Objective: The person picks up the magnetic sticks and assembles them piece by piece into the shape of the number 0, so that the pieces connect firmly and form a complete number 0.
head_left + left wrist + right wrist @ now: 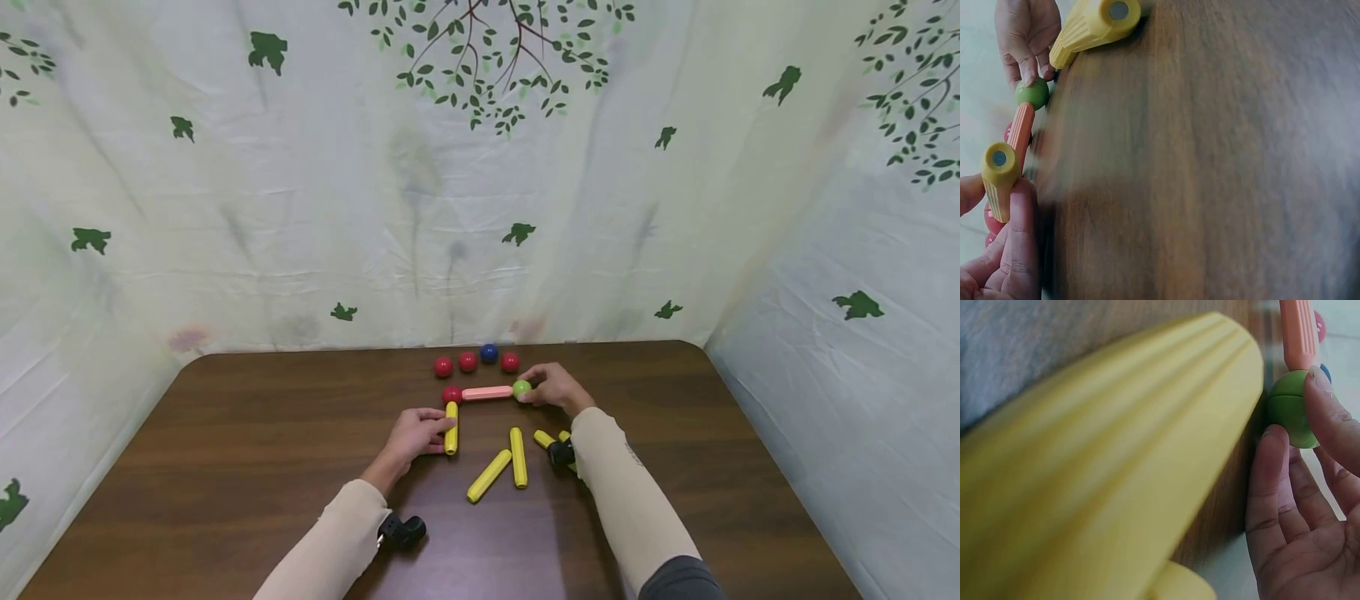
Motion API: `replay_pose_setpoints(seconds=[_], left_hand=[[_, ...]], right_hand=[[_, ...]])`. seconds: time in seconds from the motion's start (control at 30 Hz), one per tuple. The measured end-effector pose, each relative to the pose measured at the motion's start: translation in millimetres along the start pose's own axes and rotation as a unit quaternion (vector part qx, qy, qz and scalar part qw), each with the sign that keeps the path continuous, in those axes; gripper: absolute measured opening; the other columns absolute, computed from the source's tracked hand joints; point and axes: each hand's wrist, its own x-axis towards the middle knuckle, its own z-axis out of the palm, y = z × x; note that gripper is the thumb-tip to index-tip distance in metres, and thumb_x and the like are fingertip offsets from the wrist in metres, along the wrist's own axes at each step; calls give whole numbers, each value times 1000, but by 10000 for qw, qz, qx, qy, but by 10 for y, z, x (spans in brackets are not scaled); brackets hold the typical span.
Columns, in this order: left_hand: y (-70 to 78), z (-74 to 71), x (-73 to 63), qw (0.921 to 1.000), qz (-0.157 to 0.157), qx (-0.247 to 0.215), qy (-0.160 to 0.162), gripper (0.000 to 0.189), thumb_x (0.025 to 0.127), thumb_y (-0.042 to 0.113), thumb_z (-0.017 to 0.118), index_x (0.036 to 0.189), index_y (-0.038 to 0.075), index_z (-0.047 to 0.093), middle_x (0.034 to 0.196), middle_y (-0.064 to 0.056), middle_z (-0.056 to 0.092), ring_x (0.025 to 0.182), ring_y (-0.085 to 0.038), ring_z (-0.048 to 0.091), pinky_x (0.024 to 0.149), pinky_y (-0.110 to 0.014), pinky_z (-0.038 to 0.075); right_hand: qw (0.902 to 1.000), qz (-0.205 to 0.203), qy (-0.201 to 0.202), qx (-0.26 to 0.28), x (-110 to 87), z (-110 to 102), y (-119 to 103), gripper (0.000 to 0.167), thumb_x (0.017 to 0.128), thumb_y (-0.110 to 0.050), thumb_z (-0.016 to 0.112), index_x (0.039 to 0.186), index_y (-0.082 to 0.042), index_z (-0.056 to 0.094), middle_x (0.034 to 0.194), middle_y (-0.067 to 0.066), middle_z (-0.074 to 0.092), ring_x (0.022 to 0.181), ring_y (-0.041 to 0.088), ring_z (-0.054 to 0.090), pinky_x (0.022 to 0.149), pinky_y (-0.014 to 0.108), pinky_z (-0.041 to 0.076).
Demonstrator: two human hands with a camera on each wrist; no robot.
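My left hand (420,432) pinches a yellow ridged rod (452,433) between thumb and fingers. The rod's far end meets a red ball (452,395); in the left wrist view its near end shows a round metal disc (999,158). A pink rod (487,392) runs from that red ball to a green ball (522,388). My right hand (555,388) grips the green ball with thumb and fingertips, seen closely in the right wrist view, where the ball (1291,406) sits against the end of the pink rod (1299,334).
Behind the joined pieces lie a blue ball (489,353) and several red balls (468,362). Two yellow rods (518,458) lie nearer on the brown table (300,467). More yellow rods (544,439) lie partly hidden by my right wrist. A leaf-patterned cloth (420,250) hangs behind the table.
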Motion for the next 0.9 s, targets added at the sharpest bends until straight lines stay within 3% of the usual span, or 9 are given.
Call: replay_pose_setpoints(seconds=[0.27, 0.6, 0.8, 0.9], left_hand=[[33, -19, -38, 9995, 72, 303, 28, 34, 87, 18, 72, 111, -5, 65, 90, -12, 63, 65, -16, 62, 61, -28, 56], [26, -114, -61, 9978, 376, 545, 56, 29, 86, 15, 73, 104, -7, 65, 82, -11, 66, 58, -15, 64, 56, -28, 55], [9, -172, 4, 9946, 471, 918, 57, 32, 86, 21, 74, 105, -3, 67, 81, -8, 67, 60, -14, 63, 61, -27, 55], [11, -214, 74, 9915, 687, 1102, 108, 31, 86, 22, 74, 105, -2, 67, 81, -7, 69, 62, -15, 64, 63, -27, 54]], right_hand=[[10000, 31, 24, 22, -13, -7, -6, 34, 78, 5, 76, 111, 1, 67, 108, 14, 61, 83, 19, 57, 68, 27, 53], [9999, 122, 39, -57, -25, 4, -10, 33, 79, 3, 75, 111, -1, 68, 112, 14, 60, 85, 19, 58, 70, 28, 53], [9999, 77, 40, -76, -30, -7, -12, 33, 79, 3, 76, 110, 0, 68, 110, 14, 61, 84, 20, 57, 68, 27, 53], [9999, 82, 28, -57, -23, -9, -13, 33, 79, 3, 76, 110, 0, 68, 109, 13, 61, 84, 19, 56, 67, 27, 53]])
